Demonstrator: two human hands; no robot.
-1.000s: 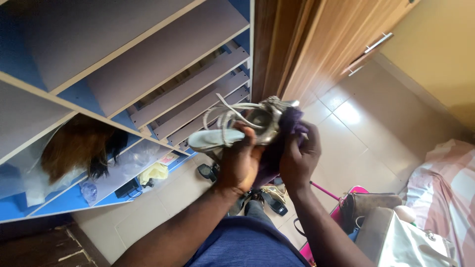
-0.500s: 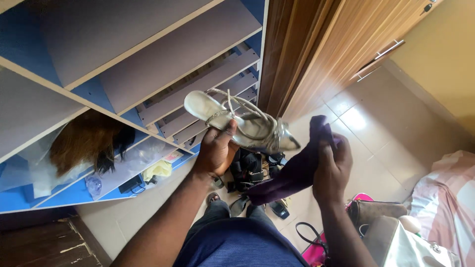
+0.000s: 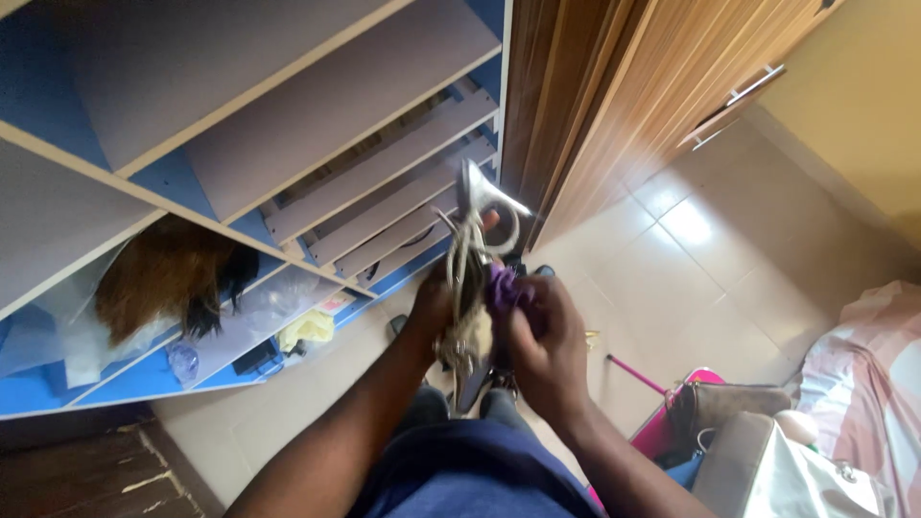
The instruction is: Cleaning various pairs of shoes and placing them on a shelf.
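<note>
A silver strappy high-heeled sandal [image 3: 472, 278] stands nearly on end in front of the person's chest, its thin heel at the top and pointing toward the shelves, its loops of strap hanging down the middle. A purple cloth [image 3: 503, 286] is bunched against its right side.

Behind it rises a blue shelf unit [image 3: 173, 182] with pale boards, some lying slanted; one compartment holds a brown and black wig [image 3: 163, 278], clear plastic wrapping and a yellow cloth [image 3: 305, 331]. To the right stands a wooden wardrobe [image 3: 633, 86] with metal handles. The floor [image 3: 691, 278] is beige tile. At lower right lie a pink case [image 3: 662, 422], a brown bag [image 3: 729, 403] and a pale bag [image 3: 767, 470], next to a striped bedcover [image 3: 883, 384].

The left hand [image 3: 436, 312] has its fingers closed round the sandal's middle. The right hand [image 3: 542, 341] has its fingers clenched on the purple cloth, pressing it against the shoe.
</note>
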